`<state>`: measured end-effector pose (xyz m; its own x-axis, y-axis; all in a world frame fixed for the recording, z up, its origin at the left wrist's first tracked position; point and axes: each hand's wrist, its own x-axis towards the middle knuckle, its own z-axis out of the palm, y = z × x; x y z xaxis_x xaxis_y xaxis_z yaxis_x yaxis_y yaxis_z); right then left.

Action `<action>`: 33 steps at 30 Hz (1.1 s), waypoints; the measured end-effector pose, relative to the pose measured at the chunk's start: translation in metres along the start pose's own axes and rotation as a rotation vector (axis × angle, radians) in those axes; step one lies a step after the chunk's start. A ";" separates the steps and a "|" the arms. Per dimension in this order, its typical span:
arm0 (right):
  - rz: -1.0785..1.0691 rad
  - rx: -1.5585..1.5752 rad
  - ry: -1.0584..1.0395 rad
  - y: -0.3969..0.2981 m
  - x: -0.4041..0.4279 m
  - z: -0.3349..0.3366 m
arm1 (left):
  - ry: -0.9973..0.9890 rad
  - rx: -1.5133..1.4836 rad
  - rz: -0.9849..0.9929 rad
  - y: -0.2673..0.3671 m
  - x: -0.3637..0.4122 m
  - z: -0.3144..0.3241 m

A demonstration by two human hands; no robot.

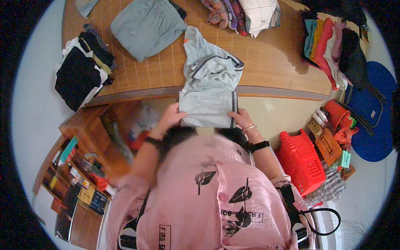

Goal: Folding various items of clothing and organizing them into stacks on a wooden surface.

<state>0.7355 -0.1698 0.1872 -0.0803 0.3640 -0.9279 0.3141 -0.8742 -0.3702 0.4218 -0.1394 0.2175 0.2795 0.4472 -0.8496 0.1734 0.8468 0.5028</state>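
Note:
A light grey knit garment (207,106) with dark striped trim hangs in a flat folded panel over the near edge of the wooden table. My left hand (172,116) pinches the panel's left side, thumb on top. On the right side, my right hand (242,118) grips the dark-striped border the same way. The rest of the garment lies bunched on the tabletop beyond, narrowing to a point with a small orange tag. Just past it on the left rests a folded grey-green cloth garment (148,29). Fingers beneath the panel are hidden.
Folded clothes stand in a dark pile (79,73) at the left, a plaid and checked pile (259,15) at the back, and a colourful pile (325,50) at the right. A red plastic basket (301,162) sits low right; wooden shelves (84,184) are low left.

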 end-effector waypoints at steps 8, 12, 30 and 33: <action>0.125 0.485 0.070 -0.105 0.020 -0.038 | -0.006 -0.308 0.079 0.057 0.055 -0.031; -0.057 0.577 0.029 -0.108 0.049 -0.066 | 0.147 -0.564 0.084 0.063 0.105 -0.045; -0.481 -0.063 0.126 -0.103 0.068 -0.023 | 0.174 -0.227 0.244 0.076 0.100 0.014; -0.602 0.024 0.137 -0.127 0.048 -0.013 | 0.248 -0.227 0.311 0.105 0.065 0.006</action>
<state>0.7039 -0.0369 0.1900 -0.1143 0.8323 -0.5424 0.2303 -0.5089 -0.8295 0.4636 -0.0232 0.2163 0.0461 0.7223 -0.6900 -0.1018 0.6905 0.7161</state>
